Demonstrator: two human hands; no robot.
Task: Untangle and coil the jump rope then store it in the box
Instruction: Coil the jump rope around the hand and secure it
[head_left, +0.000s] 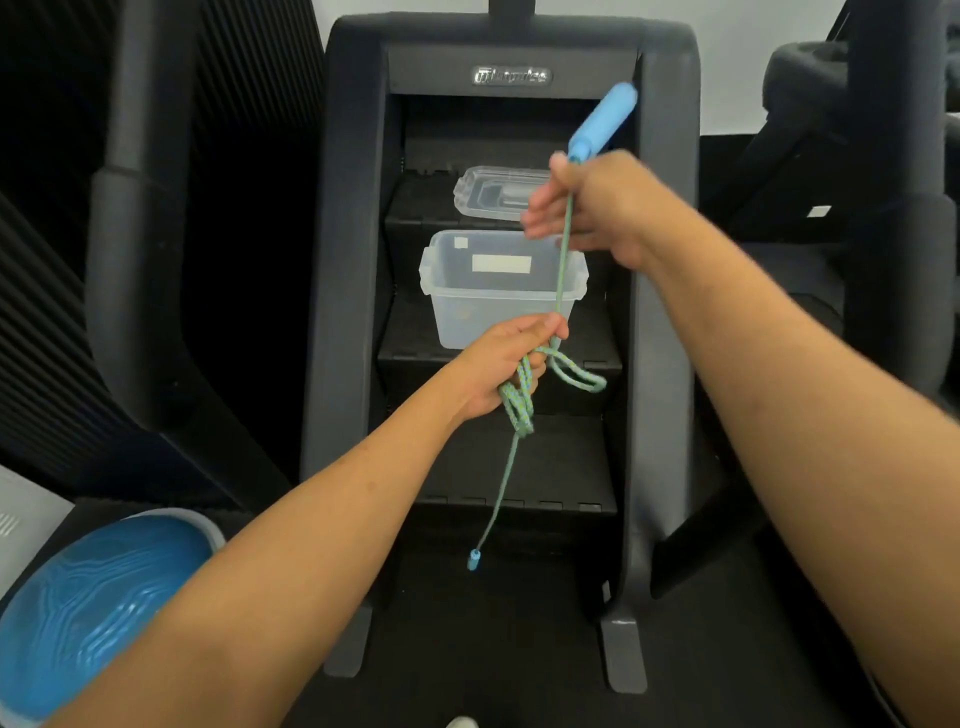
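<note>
We are looking down along two bare forearms at a black stair machine (667, 312) that is filling the middle of the view. The left hand (498, 364) is sitting at dead centre, its fingers curling tightly round a gathered bundle of the green-and-blue jump rope (521, 402). One short loop (577, 378) is poking out of that fist toward 4 o'clock. A single strand is hanging from the bundle toward 6 o'clock, ending in a small blue end piece (474, 561) that is dangling in front of the lowest steps.

From the left fist a straight strand is rising toward 12 o'clock, leaning slightly toward 1, into the right hand (597, 208). That hand is blurring a little, yet we are seeing its fingers closing round the rope right below the light blue handle (605, 122). The handle is sticking out of the hand toward 1 o'clock, tilted, in front of the machine's right upright. The two hands are being held well apart.

The clear plastic box (465, 317) is standing open on a step at 12 o'clock of the left hand, behind the rising strand; the rope is hanging in the hands, in front of the box. Its lid (483, 195) is lying on the next step up, at 12 o'clock of the box.

A blue balance dome (93, 597) is showing in the 8 o'clock corner, and a pale shoe tip (461, 722) is peeking in at 6 o'clock.
</note>
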